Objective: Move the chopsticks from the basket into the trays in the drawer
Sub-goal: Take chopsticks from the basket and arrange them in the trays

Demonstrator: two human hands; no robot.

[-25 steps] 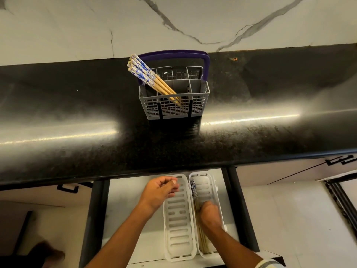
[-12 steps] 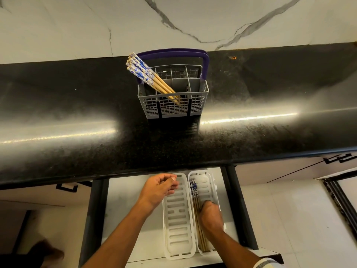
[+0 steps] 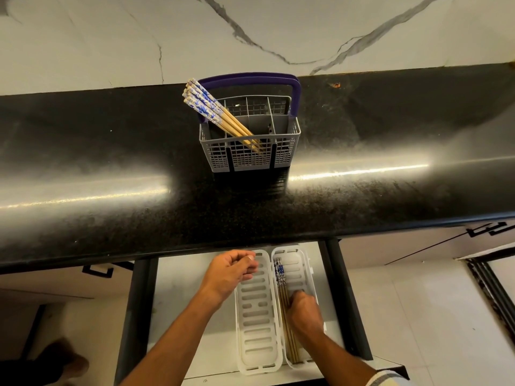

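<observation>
Right hand presses wooden chopsticks into the slotted white right tray; I see my left hand loosely curled, holding nothing. At twelve o'clock, blue-patterned sticks lean in the gridded plastic basket.

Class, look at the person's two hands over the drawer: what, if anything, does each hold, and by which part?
The left hand holds nothing. The right hand rests on the chopsticks in the right tray, mid-length; whether it grips them cannot be told.
</observation>
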